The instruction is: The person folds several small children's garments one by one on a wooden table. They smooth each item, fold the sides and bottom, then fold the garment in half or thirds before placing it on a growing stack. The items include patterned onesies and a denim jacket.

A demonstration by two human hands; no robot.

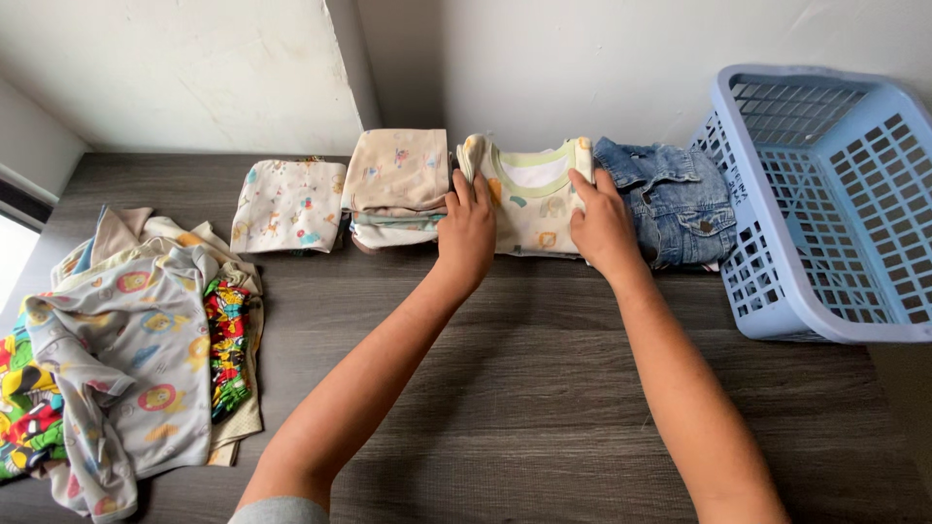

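Observation:
A folded cream baby shirt (532, 199) with a green collar and small animal prints lies at the back of the dark wooden table (524, 388). My left hand (468, 228) grips its left edge and my right hand (602, 225) grips its right edge. Both hands press the shirt flat between a beige folded stack (396, 184) on its left and a folded denim jacket (675, 199) on its right.
A white printed folded garment (289, 206) lies left of the beige stack. A heap of unfolded colourful baby clothes (126, 359) covers the table's left side. A light blue plastic laundry basket (825, 194) lies tipped at the right. A white wall runs behind.

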